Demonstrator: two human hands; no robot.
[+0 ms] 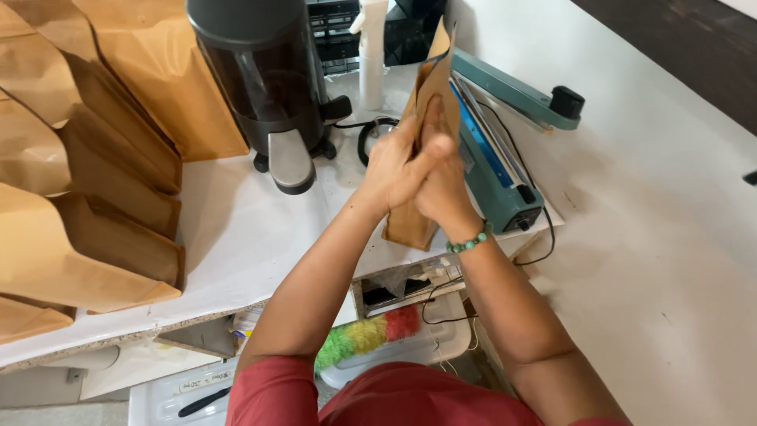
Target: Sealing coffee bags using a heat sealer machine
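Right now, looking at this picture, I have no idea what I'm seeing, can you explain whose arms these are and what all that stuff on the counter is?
The camera sits on a person's head and looks down, so the two arms are their own. The left hand and right hand, with a green bead bracelet, press a brown paper pouch upright between them. Right of it lies a teal heat sealer with its arm raised. Farther back stand a dark grinder and a white spray bottle. On the left of the white counter, more brown pouches lie stacked.
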